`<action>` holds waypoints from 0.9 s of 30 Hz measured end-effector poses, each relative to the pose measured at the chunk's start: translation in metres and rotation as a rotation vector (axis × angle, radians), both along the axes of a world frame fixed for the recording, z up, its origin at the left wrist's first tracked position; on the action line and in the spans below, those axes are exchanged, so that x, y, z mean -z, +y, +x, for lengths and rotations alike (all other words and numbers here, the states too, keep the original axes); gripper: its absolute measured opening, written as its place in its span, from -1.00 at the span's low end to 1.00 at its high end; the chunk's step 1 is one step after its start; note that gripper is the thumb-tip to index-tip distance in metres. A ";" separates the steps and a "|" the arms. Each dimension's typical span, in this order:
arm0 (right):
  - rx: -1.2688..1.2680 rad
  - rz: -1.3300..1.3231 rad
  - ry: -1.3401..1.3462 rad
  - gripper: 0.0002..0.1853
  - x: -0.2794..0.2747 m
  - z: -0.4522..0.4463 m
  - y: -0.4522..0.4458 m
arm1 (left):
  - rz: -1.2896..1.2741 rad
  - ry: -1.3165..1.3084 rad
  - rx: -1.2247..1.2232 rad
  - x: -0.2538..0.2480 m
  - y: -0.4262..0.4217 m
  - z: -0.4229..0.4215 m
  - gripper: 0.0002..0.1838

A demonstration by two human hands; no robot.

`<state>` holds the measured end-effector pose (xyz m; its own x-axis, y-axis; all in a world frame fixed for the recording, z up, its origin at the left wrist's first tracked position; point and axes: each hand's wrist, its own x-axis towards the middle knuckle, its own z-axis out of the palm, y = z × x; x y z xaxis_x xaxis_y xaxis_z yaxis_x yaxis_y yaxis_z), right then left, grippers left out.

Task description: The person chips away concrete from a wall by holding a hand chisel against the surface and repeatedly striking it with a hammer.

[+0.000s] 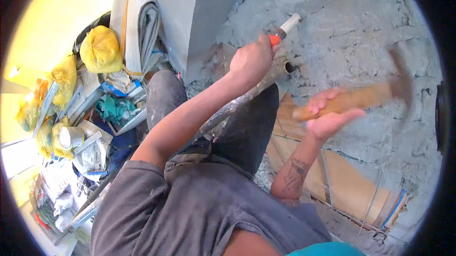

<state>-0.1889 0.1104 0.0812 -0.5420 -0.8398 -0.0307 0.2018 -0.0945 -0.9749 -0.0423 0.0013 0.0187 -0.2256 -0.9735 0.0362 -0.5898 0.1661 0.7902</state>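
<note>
We count two hands, one hammer on the right, one red-collared tool, one open pipe end, and, on the left, one folded mat, one white tub and at least four yellow bags

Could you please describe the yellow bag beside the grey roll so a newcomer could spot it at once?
Find the cluttered heap along the picture's left side. At its upper end stands a thick, pale grey roll with a tan strap. Immediately left of that roll is the plump yellow bag, the one highest in the picture and closest to the roll.
</note>
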 end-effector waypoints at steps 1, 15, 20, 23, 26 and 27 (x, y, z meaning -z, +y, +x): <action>-0.009 -0.265 0.090 -0.08 -0.003 0.001 -0.002 | 0.013 0.001 0.008 0.001 0.004 -0.001 -0.53; 0.041 -0.132 0.166 -0.15 -0.001 -0.005 0.009 | -0.123 -0.048 0.025 0.009 0.009 0.002 -0.52; -0.051 -0.485 0.270 -0.09 -0.027 0.001 0.023 | -0.123 -0.066 0.107 -0.006 0.023 -0.004 -0.53; -0.077 -0.486 0.232 -0.06 -0.016 0.005 0.023 | -0.170 0.005 0.051 -0.003 0.015 -0.007 -0.52; 0.030 -0.331 0.090 -0.12 0.033 0.002 -0.001 | -0.131 -0.018 0.062 0.000 0.007 -0.006 -0.51; 0.016 -0.166 0.212 -0.18 0.055 0.003 -0.011 | -0.116 -0.024 0.066 0.000 0.008 -0.007 -0.50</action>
<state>-0.1859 0.0997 0.0262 -0.5352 -0.8150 0.2221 -0.0080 -0.2581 -0.9661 -0.0489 0.0093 0.0187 -0.2916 -0.9460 0.1413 -0.5929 0.2947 0.7494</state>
